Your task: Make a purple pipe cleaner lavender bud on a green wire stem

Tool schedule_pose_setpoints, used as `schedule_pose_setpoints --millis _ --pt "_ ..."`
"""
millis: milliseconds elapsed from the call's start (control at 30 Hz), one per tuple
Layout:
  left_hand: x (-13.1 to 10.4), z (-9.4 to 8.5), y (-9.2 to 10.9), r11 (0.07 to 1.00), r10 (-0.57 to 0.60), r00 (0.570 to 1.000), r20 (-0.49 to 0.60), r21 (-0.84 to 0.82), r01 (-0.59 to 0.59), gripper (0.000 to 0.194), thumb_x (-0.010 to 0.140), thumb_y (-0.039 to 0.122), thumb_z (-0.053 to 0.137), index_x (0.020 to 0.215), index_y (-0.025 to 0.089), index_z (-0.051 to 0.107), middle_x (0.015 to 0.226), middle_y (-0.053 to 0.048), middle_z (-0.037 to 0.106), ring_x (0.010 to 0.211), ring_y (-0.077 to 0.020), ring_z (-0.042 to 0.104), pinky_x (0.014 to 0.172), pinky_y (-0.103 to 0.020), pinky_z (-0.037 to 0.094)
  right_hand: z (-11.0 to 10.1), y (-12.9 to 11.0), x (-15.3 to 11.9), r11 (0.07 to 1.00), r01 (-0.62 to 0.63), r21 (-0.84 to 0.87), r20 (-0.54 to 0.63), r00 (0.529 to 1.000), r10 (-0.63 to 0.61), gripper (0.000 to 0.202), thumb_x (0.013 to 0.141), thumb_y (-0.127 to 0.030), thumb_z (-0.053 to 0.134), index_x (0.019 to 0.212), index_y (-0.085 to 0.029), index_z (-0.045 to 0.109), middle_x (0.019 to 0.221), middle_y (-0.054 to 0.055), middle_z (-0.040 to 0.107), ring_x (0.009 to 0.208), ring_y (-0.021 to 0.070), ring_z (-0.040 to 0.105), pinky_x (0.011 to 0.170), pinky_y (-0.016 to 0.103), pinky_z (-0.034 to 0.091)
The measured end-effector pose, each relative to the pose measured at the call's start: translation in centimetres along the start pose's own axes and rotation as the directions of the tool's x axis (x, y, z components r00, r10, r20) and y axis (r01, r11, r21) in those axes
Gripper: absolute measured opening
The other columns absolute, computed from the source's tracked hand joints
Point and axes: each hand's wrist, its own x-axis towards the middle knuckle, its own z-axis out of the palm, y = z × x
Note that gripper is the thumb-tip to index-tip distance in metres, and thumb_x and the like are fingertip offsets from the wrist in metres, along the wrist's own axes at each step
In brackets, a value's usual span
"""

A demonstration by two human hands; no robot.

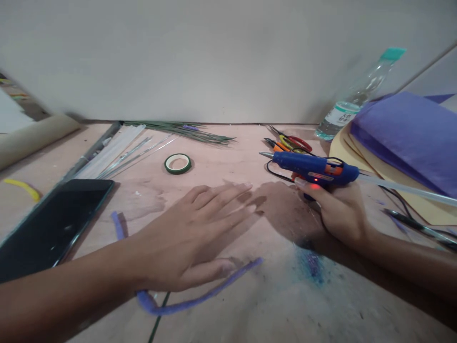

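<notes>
My left hand (200, 228) lies flat over the pink tabletop, palm down with its fingers stretched out. A curved purple strip (203, 299) passes beneath that hand and wrist, with one end showing above the wrist and the other by the thumb. Part of a thin dark green stem (157, 321) shows under the strip. My right hand (339, 209) is closed on a blue glue gun (303, 164), its nozzle pointing left and a red light lit. A clear glue stick (410, 186) sticks out of the gun's rear.
Green tape roll (178, 164), green stems (178, 129) and clear sticks (124, 159) lie ahead. A black phone (60, 219) and yellow strip (23, 187) are left. Scissors (296, 143), a bottle (346, 112), purple sheets (410, 128) and a pen (414, 224) are right.
</notes>
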Motion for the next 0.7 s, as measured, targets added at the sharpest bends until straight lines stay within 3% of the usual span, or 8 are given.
schedule_pose_setpoints --millis 133,300,500,700 --pt "0.6 -0.1 -0.1 1.000 0.009 0.999 0.033 -0.003 -0.009 0.068 0.110 0.064 0.054 0.161 0.019 0.054 0.185 -0.020 0.030 0.169 -0.0424 0.032 0.125 -0.062 0.036 0.0 -0.1 0.0 1.000 -0.020 0.023 -0.004 1.000 0.020 0.020 0.075 -0.034 0.090 0.090 -0.025 0.082 0.088 0.001 0.082 0.077 0.0232 0.075 0.074 0.036 0.064" --pt "1.1 -0.2 -0.1 0.997 0.065 0.997 0.032 0.045 -0.067 0.071 0.108 0.073 0.054 0.151 0.017 0.063 0.182 -0.021 0.036 0.168 -0.0428 0.034 0.128 -0.060 0.033 -0.1 -0.2 -0.1 0.999 -0.046 -0.007 0.000 0.999 0.046 0.021 0.076 -0.033 0.090 0.092 -0.021 0.083 0.092 0.005 0.084 0.087 0.0274 0.078 0.083 0.041 0.065" --pt "0.9 -0.1 -0.2 0.999 0.017 0.999 0.041 0.046 -0.019 0.073 0.109 0.074 0.049 0.156 0.019 0.060 0.184 -0.018 0.032 0.168 -0.0423 0.033 0.127 -0.063 0.033 -0.1 -0.1 -0.1 0.998 -0.054 0.015 -0.001 0.999 0.054 0.020 0.077 -0.031 0.091 0.093 -0.021 0.083 0.095 0.004 0.085 0.087 0.0257 0.078 0.084 0.039 0.064" --pt "-0.1 0.0 0.1 0.995 -0.098 0.991 -0.094 -0.040 0.094 0.087 0.107 0.064 0.059 0.176 0.018 0.034 0.185 -0.022 0.029 0.165 -0.0430 0.039 0.127 -0.062 0.038 0.1 -0.2 -0.2 0.997 -0.047 0.057 0.027 0.999 0.045 0.023 0.077 -0.031 0.093 0.097 -0.023 0.083 0.096 0.004 0.086 0.087 0.0260 0.080 0.079 0.037 0.067"
